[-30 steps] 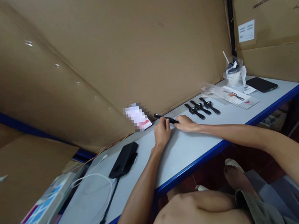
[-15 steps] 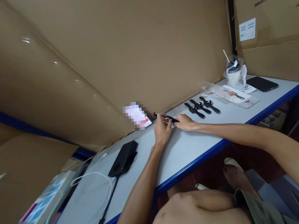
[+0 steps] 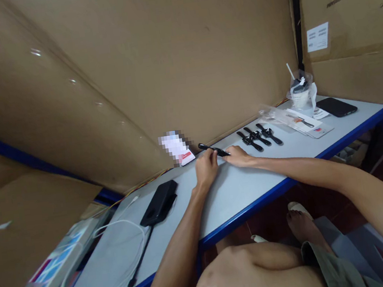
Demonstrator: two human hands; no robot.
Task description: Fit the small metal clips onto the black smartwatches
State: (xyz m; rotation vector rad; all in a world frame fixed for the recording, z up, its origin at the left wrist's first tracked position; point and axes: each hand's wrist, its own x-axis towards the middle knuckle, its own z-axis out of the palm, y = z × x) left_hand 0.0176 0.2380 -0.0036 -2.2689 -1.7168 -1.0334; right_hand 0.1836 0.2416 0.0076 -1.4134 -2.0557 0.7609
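Note:
A black spokeshave [image 3: 219, 151] is held between my hands, just above the far side of the table. My left hand [image 3: 206, 166] pinches it near its middle, thumb and fingertips together, with one handle end sticking out past them to the left. At the other end, my right hand [image 3: 239, 156] is closed around the handle, and its fingers partly hide that end. To the right of my right hand, three similar black spokeshaves [image 3: 255, 136] lie side by side on the grey tabletop [image 3: 228, 200].
A lit phone [image 3: 188, 157] leans against the cardboard wall [image 3: 179, 59]. At left lie a black power bank [image 3: 159, 202] and white cables [image 3: 143, 235]. Farther right are plastic-wrapped cards [image 3: 306, 122], a bagged cup [image 3: 301, 96] and a dark phone [image 3: 336, 107]. A blue edge [image 3: 244, 214] borders the table.
My left fingers have drawn together and moved slightly at the middle of the spokeshave. My right hand keeps its grip on the end. The three spokeshaves on the table are unmoved.

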